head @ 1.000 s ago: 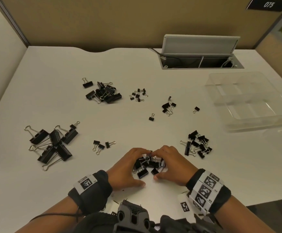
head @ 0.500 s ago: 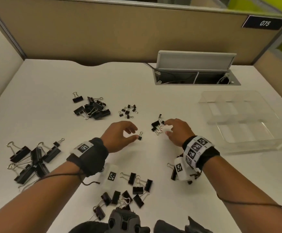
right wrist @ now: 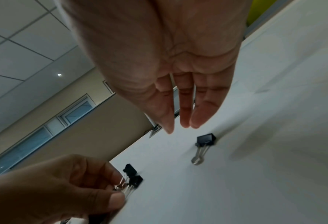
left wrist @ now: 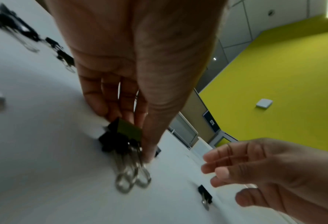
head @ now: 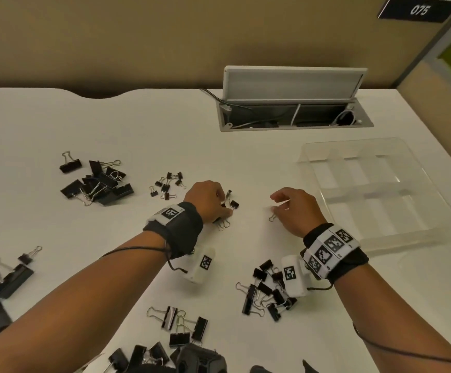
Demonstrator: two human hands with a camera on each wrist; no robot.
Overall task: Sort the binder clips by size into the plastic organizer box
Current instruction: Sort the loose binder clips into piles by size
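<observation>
Black binder clips of several sizes lie in separate groups on the white table (head: 165, 135). My left hand (head: 225, 208) is curled over a small cluster of clips (head: 233, 204) at mid-table. In the left wrist view its fingers (left wrist: 109, 104) grip those clips (left wrist: 121, 136), silver handles sticking out. My right hand (head: 276, 204) hovers open to the right, fingers (right wrist: 184, 115) straight, just above a lone small clip (right wrist: 206, 139) that it does not touch. The clear plastic organizer box (head: 307, 154) stands at the right, with nothing in its compartments.
Large clips (head: 3, 278) lie at the far left, a medium pile (head: 98, 181) and tiny clips (head: 167, 184) at the back left. More clips (head: 264, 289) lie under my right wrist, others (head: 181, 327) by the front edge. An open cable hatch (head: 294, 114) sits behind.
Both hands left the front pile and reached forward. My left hand moved right and took hold of the small cluster that the right hand was beside; the right hand shifted right over the lone clip.
</observation>
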